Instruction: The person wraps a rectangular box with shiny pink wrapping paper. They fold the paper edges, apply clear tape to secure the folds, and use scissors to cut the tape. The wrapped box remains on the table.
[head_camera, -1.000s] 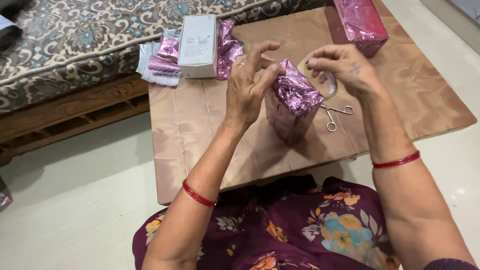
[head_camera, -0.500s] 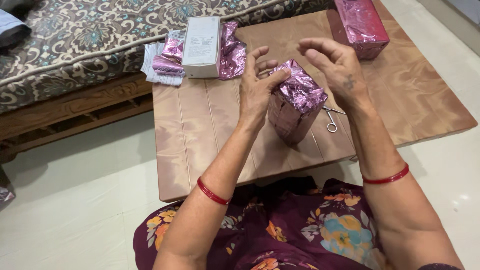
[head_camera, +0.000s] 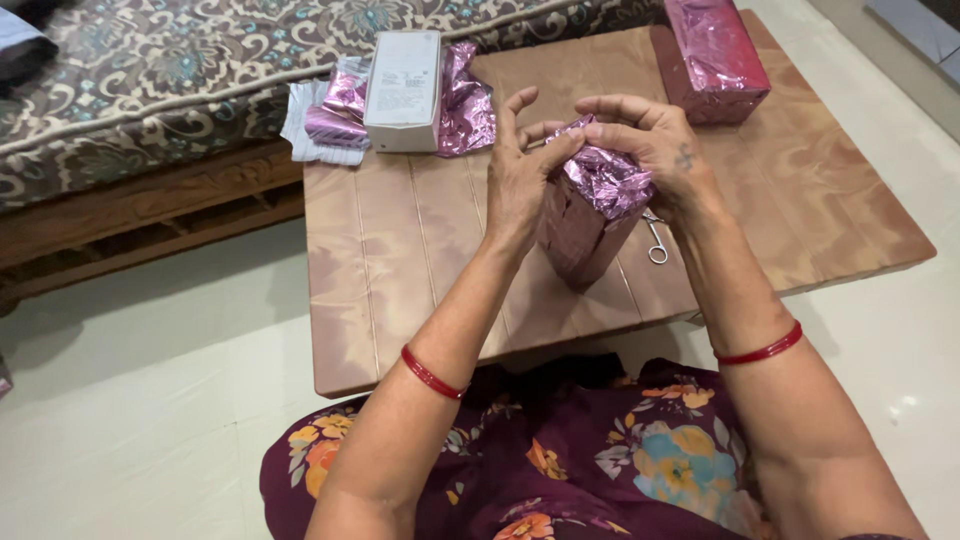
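Right hand (head_camera: 655, 150) has lowered onto pink-wrapped box (head_camera: 585, 215); left hand (head_camera: 520, 170) opposite. Both grips apparently pinch the top foil folds.

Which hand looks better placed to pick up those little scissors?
Probably the right hand. The small metal scissors lie on the wooden board just below its wrist, beside the upright pink foil-wrapped box. The left hand is on the box's far side.

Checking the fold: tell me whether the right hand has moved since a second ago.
Yes. The right hand has come leftward, off the scissors lying on the board, and now presses on the crumpled top of the pink foil box.
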